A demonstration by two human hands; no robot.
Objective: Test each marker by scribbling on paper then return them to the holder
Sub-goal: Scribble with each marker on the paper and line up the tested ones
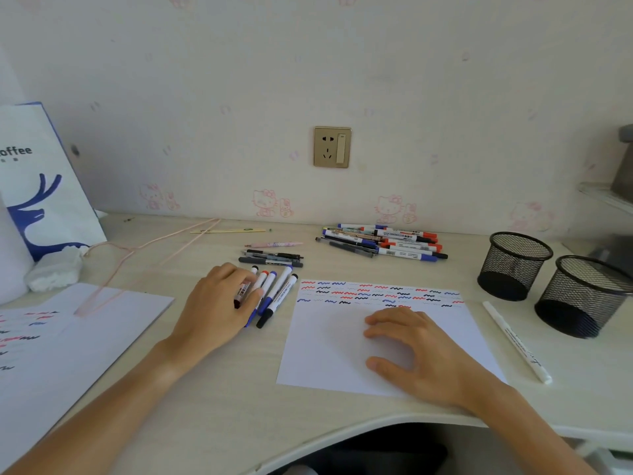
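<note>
Left hand (219, 303) grips markers (274, 293) beside paper (329, 351); right hand (421, 351) lies flat, fingers released.

Head-worn view, facing forward and down, desk (219, 399) close
</note>
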